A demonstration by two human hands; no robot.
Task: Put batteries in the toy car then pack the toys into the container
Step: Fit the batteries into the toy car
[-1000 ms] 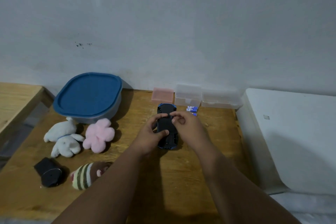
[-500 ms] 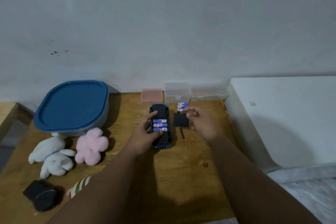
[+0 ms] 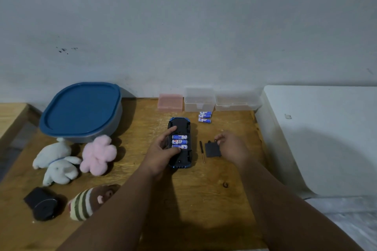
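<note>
The blue-and-black toy car (image 3: 180,126) lies upside down in the middle of the wooden table (image 3: 193,199). Its battery bay is uncovered, with three blue batteries (image 3: 179,142) side by side inside. My left hand (image 3: 163,150) grips the car's left side, thumb on the nearest battery. The black battery cover (image 3: 212,150) lies flat on the table right of the car. My right hand (image 3: 231,146) pinches its far right corner. Three spare batteries (image 3: 204,117) lie behind. The container (image 3: 81,111), closed with a blue lid, stands at the back left.
A small screwdriver (image 3: 202,151) lies between car and cover. A white plush (image 3: 57,162), a pink plush (image 3: 98,155), a striped-hat doll (image 3: 86,205) and a black object (image 3: 41,204) sit on the left. Small plastic boxes (image 3: 200,100) line the wall. A white surface (image 3: 326,138) borders the right.
My right hand lifted the cover off the car, uncovering the batteries, then carried it right and down onto the table. My left hand stayed on the car.
</note>
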